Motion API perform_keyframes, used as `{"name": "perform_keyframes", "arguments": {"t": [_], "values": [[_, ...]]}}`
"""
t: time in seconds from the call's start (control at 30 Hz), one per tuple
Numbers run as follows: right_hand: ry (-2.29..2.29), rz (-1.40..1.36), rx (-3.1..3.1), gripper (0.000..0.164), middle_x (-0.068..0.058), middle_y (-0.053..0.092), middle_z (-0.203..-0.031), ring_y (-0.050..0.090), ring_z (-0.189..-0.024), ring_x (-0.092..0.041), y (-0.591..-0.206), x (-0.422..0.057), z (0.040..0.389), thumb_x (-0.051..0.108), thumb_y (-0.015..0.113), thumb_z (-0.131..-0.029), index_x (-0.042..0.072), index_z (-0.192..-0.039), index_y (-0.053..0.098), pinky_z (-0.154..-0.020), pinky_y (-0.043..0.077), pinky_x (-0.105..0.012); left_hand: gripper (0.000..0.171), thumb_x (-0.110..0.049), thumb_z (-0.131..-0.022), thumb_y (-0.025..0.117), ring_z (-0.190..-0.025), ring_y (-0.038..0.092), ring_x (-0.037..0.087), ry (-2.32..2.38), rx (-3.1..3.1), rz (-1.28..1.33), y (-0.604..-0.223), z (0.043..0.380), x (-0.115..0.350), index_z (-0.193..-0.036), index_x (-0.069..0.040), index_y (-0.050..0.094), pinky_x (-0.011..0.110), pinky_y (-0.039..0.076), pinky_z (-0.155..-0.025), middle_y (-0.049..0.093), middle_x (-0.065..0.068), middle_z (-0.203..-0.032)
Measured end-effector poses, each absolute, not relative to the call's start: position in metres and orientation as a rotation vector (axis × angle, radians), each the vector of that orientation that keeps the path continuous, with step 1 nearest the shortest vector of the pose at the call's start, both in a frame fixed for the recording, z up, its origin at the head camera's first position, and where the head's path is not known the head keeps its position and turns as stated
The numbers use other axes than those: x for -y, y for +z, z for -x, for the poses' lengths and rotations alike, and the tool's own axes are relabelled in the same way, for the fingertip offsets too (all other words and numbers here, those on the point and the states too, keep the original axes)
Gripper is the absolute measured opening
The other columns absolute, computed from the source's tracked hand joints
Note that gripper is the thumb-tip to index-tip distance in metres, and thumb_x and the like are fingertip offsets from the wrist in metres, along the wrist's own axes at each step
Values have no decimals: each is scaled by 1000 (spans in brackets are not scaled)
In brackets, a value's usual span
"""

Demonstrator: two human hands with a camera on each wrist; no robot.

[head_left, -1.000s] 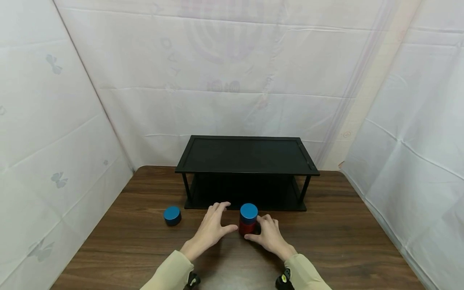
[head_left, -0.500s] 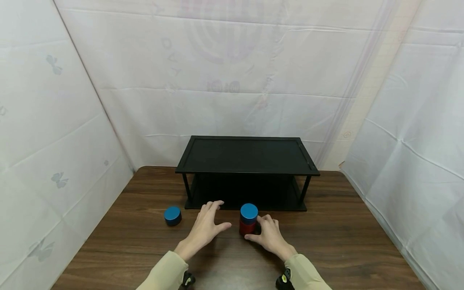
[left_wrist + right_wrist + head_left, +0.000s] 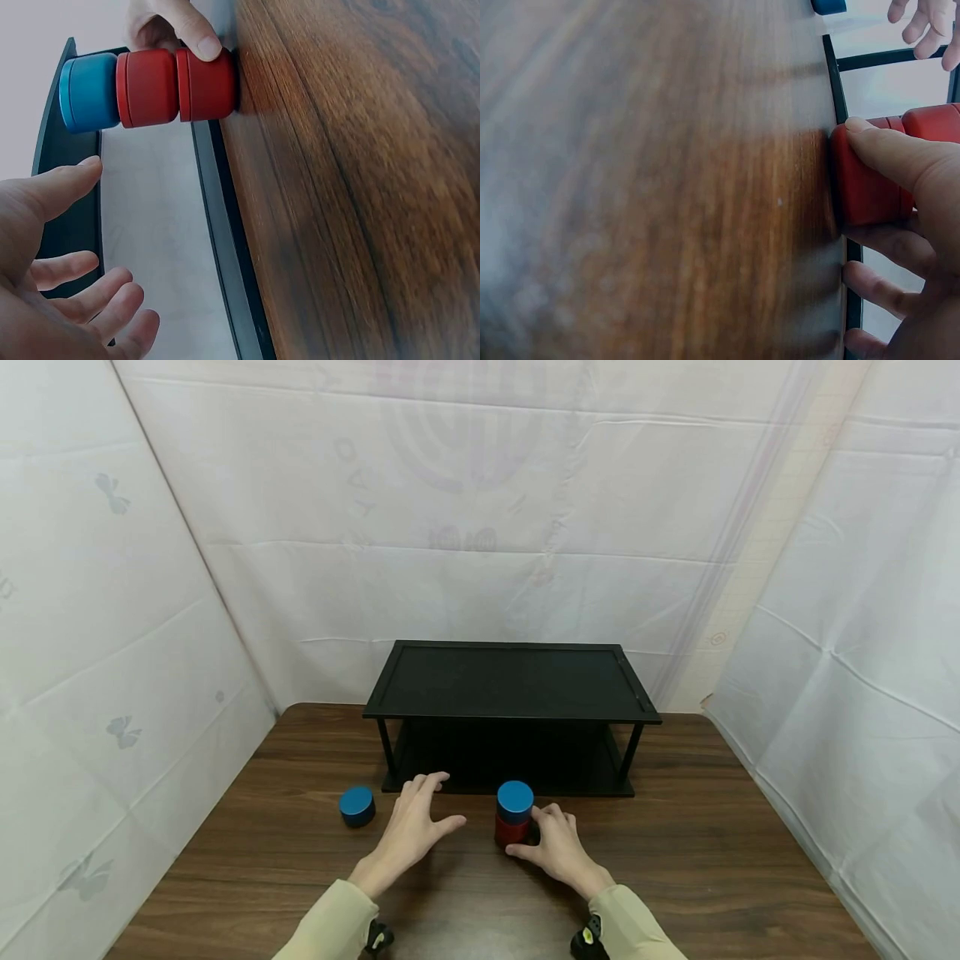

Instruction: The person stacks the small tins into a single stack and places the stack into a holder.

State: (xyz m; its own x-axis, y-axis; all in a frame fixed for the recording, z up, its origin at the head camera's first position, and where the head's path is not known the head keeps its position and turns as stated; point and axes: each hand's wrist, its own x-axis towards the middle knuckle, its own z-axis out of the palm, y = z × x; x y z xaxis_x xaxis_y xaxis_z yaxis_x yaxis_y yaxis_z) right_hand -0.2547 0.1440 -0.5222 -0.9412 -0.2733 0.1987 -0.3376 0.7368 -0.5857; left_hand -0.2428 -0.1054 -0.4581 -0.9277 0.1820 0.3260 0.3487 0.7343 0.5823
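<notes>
- Right hand (image 3: 558, 852), lower centre of the frame, grips the bottom red piece of the stack (image 3: 513, 815); best kept steady.
- Left hand (image 3: 411, 833), fingers spread, holds nothing, between the stack and the lone blue puck (image 3: 356, 805) at left.

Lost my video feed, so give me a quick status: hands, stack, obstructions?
Right hand grips the stack's bottom red block. Left hand open, off the stack. Spare blue block sits clear; nothing in the way.

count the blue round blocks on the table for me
2: one blue block tops the red stack held by the right hand; another blue block sits alone, left of the left hand.
</notes>
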Motion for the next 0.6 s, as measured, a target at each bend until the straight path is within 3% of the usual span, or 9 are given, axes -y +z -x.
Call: {"name": "perform_keyframes", "arguments": {"t": [0.6], "values": [[981, -498, 2836, 61, -7, 66, -111, 50, -104, -21, -521, -144, 254, 40, 80, -76, 5, -123, 62, -95, 32, -54, 66, -29, -77, 81, -100, 49, 26, -954, 2677, 341, -458, 245, 124, -133, -10, 52, 42, 43, -84, 59, 12, -116]]}}
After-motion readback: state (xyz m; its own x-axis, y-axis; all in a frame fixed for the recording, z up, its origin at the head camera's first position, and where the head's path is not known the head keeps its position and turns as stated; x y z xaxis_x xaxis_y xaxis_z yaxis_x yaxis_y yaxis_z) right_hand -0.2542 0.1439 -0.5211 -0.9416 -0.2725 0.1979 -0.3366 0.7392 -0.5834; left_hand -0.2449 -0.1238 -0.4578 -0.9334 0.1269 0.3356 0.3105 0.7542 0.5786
